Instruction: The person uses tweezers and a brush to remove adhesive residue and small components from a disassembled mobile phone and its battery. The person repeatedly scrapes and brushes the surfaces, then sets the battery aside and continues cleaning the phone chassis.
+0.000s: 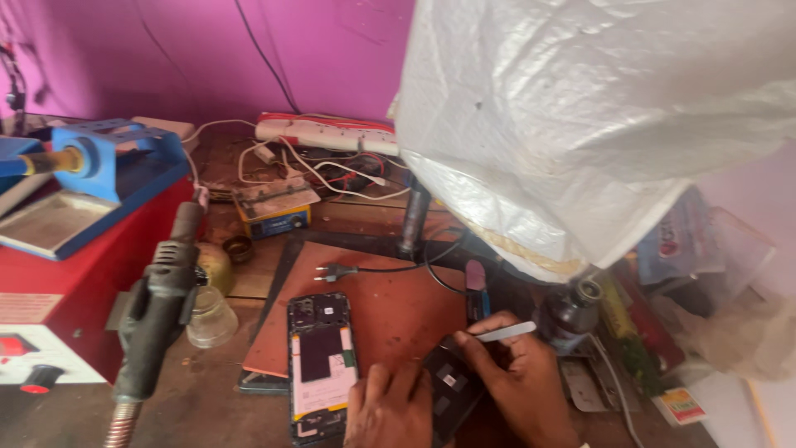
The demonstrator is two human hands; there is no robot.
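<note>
Nearest the camera, the left hand (388, 408) lies flat with its fingers spread, pressing on the near end of a small dark rectangular phone part with a pale sticker (448, 383), which rests on the brown wooden table (207, 398) at the edge of the reddish-brown work mat (390, 307). The right hand (518, 377) steadies the same part from the far side, its fingers pinched round a pair of slim silver metal tweezers (503, 333) held nearly level above it.

The part looks thin, light and stiff, probably brittle (a flat plate of this kind likely cracks if bent), so it is best held by its long edges or pressed flat, not levered at a corner.

Just left of the hands lies an opened black smartphone with its back removed, showing the board and a black battery (322, 365). It too seems light but fragile; its outer frame is the safe place to hold.

Farther left stands a dark grey hot-air gun handle (157, 307) beside a red box-shaped rework station (58, 307). Beyond the mat lie a black two-pin plug (333, 271) and a white power strip (327, 133), with a crinkled white plastic sack (597, 116) to the right.
</note>
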